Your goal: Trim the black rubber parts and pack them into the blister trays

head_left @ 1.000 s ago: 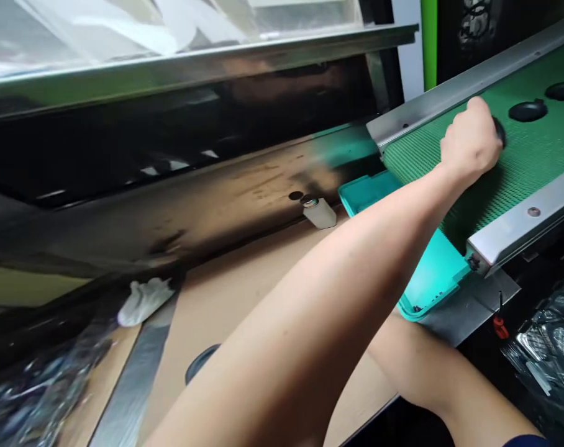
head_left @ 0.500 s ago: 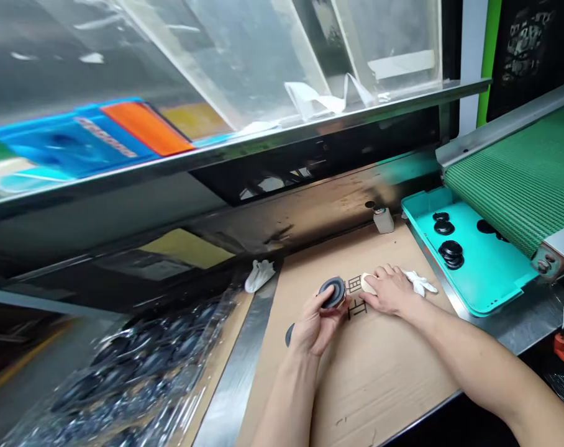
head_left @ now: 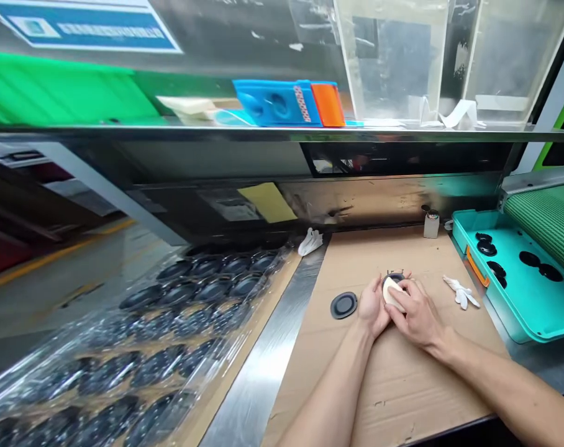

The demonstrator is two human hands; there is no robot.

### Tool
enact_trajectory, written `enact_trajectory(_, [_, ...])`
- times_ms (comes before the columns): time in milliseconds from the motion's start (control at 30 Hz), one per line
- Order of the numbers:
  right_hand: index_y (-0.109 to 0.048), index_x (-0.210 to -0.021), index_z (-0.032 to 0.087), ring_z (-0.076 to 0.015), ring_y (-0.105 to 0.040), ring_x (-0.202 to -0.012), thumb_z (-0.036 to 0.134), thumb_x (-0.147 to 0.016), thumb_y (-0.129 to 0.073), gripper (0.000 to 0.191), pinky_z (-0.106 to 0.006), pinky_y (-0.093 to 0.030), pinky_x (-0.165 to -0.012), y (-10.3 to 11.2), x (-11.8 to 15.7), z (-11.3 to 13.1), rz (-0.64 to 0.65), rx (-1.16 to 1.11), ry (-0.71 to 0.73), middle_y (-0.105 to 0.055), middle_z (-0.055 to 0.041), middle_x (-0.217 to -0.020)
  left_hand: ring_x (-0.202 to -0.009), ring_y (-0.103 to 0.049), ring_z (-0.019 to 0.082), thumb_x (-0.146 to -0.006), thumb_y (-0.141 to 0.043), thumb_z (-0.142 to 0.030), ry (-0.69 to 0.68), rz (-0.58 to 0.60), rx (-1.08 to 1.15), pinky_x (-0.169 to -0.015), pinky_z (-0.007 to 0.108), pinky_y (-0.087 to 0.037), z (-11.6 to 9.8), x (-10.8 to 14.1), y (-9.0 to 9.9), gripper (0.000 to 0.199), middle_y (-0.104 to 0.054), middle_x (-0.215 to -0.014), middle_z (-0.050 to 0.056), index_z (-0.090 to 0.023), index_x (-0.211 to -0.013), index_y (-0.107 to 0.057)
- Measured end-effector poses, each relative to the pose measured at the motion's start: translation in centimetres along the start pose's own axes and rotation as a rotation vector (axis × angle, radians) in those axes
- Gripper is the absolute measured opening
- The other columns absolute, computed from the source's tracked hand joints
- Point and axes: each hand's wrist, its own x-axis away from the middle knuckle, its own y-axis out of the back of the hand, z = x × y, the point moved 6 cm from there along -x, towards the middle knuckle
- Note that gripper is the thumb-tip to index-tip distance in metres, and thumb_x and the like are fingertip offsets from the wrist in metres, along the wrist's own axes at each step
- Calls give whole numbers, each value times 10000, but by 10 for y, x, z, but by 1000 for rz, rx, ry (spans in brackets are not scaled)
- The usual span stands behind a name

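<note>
My left hand (head_left: 373, 309) holds a round black disc part (head_left: 395, 276) above the cardboard sheet (head_left: 403, 391). Pressed against the disc's face is a cream-coloured pad (head_left: 391, 292), which the fingers of my right hand (head_left: 418, 313) grip. The pad and my fingers cover most of the disc. Left of my hands, a second black disc (head_left: 344, 305) with a raised ring lies flat on the cardboard. A crumpled white cloth or glove (head_left: 461, 292) rests to the right of my right hand.
A teal tray (head_left: 527, 310) with several black discs stands at the right, beside a green conveyor belt (head_left: 552, 211). A small bottle (head_left: 432, 225) stands at the cardboard's back edge. On the left are rows of black parts in clear plastic (head_left: 170, 347). A metal shelf (head_left: 263, 133) crosses above.
My right hand has lifted the pad off the cardboard and brought it onto the disc in my left hand. The camera view has turned left and levelled.
</note>
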Motion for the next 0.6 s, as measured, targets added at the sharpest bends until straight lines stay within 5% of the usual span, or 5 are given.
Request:
enact_trajectory(133, [-669,-1247,216,-256,-524,-1082,322,-974,-512,332,-386,-481,-924,3,-11,-18,-51,89,-143,-593,-132,-1184,-1029,-696,224,-981,-419,-214,-42,-48,-11,-1055,399,-507,0,-4,4,308,-742,-1003,129,-99,-984,-704])
enact_trajectory(267, [-627,-1317,245,-258,-510,-1093,335,-994,-479,366,-381,-471,-930,2,-10,-18,33,141,-89,-589,-127,-1234,-1070,-689,239,-972,-467,-221,-9,-26,-44,-1034,386,-520,4,-8,5,277,-737,-1064,144,-98,-1043,-705])
enact_trajectory(400, [-648,-1277,201,-270,-511,-1083,316,-1001,-455,356,-385,-471,-926,5,-5,-22,24,211,-196,-610,-147,-1172,-1101,-681,243,-996,-452,-240,-14,-35,-42,-1032,397,-522,3,-8,7,290,-739,-1076,146,-100,-1058,-698])
enact_trajectory(500, [-618,-1325,218,-270,-500,-1111,324,-1001,-458,377,-382,-469,-934,-1,-4,-16,65,202,-108,-589,-144,-1247,-1117,-677,252,-996,-448,-247,-1,-31,-51,-1033,413,-525,3,-7,7,305,-731,-1117,155,-102,-1114,-690])
enact_trajectory(600, [-633,-1304,213,-279,-497,-1096,325,-995,-472,366,-389,-472,-914,-3,-1,-19,69,252,-210,-593,-148,-1226,-1110,-681,249,-998,-443,-244,-13,-55,-88,-1024,422,-533,1,-6,9,321,-726,-1145,149,-117,-1186,-669])
